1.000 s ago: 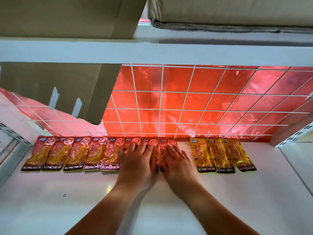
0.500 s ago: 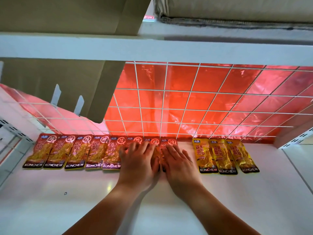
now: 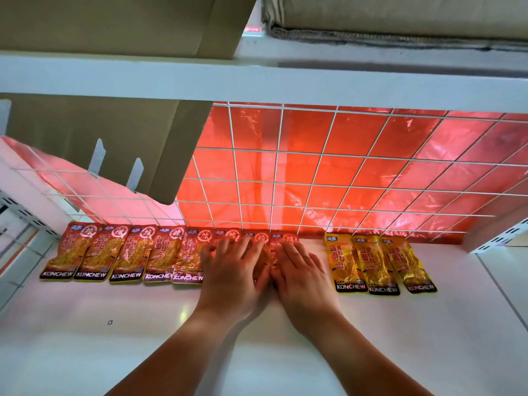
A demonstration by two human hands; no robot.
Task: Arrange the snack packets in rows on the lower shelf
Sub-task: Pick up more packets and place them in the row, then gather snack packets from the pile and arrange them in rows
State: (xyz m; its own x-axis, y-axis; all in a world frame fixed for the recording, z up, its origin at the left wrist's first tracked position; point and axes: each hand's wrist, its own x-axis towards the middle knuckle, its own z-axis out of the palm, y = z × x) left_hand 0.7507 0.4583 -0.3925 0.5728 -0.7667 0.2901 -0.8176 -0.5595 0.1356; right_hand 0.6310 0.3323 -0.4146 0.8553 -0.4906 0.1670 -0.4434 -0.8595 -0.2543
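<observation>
**Red packets** [image 3: 128, 257]: eight glossy foil sachets lying flat in one row along the back of the lower shelf [image 3: 85, 347]. Their long sides overlap slightly and their top edges meet the grid [image 3: 314, 178]. Each carries a round emblem at the top, a picture of yellow strips in the middle and "KONCHEW" on a dark band at the foot.

**Hands:** the left hand [image 3: 231, 278] and right hand [image 3: 303, 281] lie palm down, side by side, on the three rightmost red packets. The fingers [image 3: 247, 250] are straight and slightly spread, gripping nothing.

**Yellow packets** [image 3: 381, 265]: three of the same shape in a short row to the right, past a bare gap; the rightmost is tilted.

**Shelf:** smooth, white and faintly reflective.

**Grid:** thin white wire in squares, backed by wrinkled translucent red film [image 3: 371, 144].

**Surroundings:** a brown cardboard box [image 3: 100, 144] with tape strips at upper left, and a white upper shelf [image 3: 257, 84] above.
</observation>
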